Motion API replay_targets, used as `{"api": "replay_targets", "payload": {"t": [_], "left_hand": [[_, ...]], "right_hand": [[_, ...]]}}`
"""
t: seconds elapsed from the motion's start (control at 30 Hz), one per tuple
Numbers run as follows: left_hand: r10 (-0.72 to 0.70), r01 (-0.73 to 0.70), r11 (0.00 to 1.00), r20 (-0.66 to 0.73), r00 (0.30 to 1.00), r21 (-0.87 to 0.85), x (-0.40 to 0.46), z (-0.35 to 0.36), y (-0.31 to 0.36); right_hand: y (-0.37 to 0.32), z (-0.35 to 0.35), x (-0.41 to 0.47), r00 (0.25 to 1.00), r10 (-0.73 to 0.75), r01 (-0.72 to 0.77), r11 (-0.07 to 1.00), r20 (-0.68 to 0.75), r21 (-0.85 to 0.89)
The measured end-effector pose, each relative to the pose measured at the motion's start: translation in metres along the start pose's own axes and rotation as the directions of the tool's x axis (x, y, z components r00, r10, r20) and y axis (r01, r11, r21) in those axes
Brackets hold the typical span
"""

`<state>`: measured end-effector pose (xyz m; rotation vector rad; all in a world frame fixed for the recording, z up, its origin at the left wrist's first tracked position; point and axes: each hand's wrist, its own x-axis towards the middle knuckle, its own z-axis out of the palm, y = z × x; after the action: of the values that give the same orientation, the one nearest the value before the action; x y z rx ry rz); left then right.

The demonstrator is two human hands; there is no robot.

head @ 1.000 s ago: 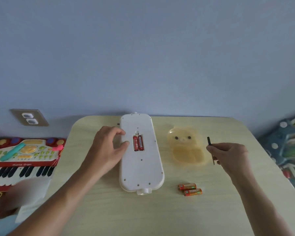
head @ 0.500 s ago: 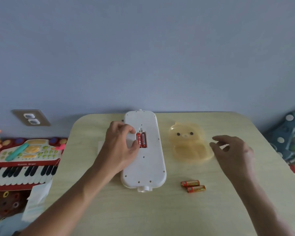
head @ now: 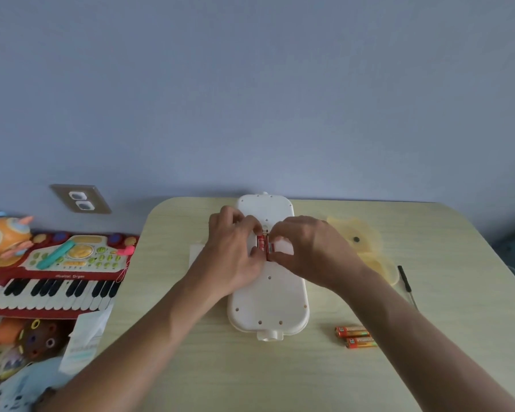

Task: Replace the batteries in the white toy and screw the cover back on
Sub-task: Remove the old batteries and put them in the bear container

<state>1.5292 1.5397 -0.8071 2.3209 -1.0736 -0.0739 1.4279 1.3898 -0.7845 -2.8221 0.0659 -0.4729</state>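
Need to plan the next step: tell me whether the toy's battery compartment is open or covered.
Open: two red batteries lie exposed in the white toy, both hands' fingertips at them.

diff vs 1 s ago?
The right hand let go of the thin black screwdriver, now lying on the pale wooden table, and moved left to the red batteries in the white toy. The left hand closed in too. Spare orange batteries unmoved.

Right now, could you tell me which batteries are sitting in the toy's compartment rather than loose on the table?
The red pair between both hands, seated in the white toy; the other two batteries lie loose on the table.
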Motion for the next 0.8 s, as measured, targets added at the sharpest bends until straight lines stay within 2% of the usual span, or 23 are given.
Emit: {"api": "replay_targets", "payload": {"t": [0.1, 0.2, 0.53, 0.73, 0.8], "left_hand": [[-0.004, 0.004, 1.000, 0.029, 1.000, -0.003, 0.003, 0.001, 0.000], [-0.048, 0.052, 0.997, 0.082, 0.995, -0.048, 0.006, -0.001, 0.001], [-0.083, 0.122, 0.958, 0.153, 0.985, -0.261, 0.008, -0.006, 0.000], [-0.122, 0.174, 0.931, 0.175, 0.977, -0.322, 0.004, -0.012, -0.001], [-0.132, 0.177, 0.932, 0.159, 0.978, -0.316, 0.002, -0.014, -0.001]], "right_hand": [[-0.001, 0.001, 0.005, 0.993, -0.110, 0.115, 0.985, 0.042, -0.132], [-0.002, 0.002, 0.005, 0.984, -0.177, 0.178, 0.966, 0.022, -0.185], [0.005, 0.002, -0.003, 0.978, -0.210, 0.209, 0.966, 0.014, -0.153], [0.008, -0.002, -0.004, 0.971, -0.231, 0.237, 0.958, 0.051, -0.163], [0.008, 0.000, -0.003, 0.973, -0.223, 0.229, 0.968, 0.064, -0.103]]}}
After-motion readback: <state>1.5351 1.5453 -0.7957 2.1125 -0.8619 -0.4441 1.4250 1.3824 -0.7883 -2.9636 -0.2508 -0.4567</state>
